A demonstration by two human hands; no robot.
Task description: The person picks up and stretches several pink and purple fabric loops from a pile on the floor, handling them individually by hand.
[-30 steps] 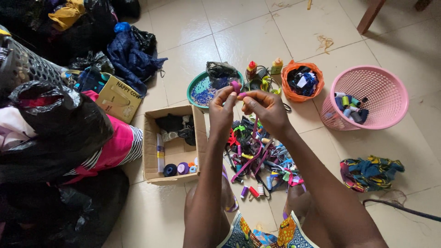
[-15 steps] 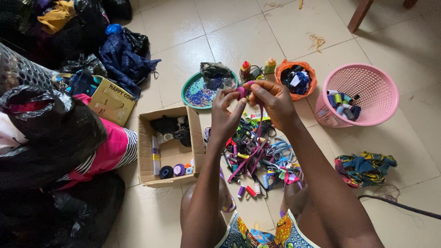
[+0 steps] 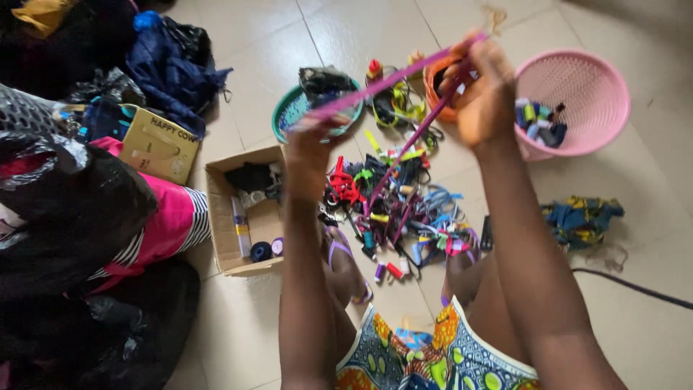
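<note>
A purple ribbon is held stretched between the two raised hands above a tiled floor. The left hand is closed on the ribbon's lower end, its grip pinched around the strip, while the right hand is closed on the upper end, from which a second length of the same ribbon hangs down toward the floor. The taut part of the ribbon runs on a slant, higher at the right hand. Beneath the hands a tangled pile of coloured ribbons and thread spools is spread on the floor between the person's feet. A cardboard box with small spools in it is seen just left of the pile. A green bowl is placed behind the left hand, and an orange bowl is partly hidden by the right hand. A pink mesh basket holding a few spools is set to the right, tilted on its side. A patterned cloth scrap lies near it. Black bags and a pink striped garment are piled at the left.
</note>
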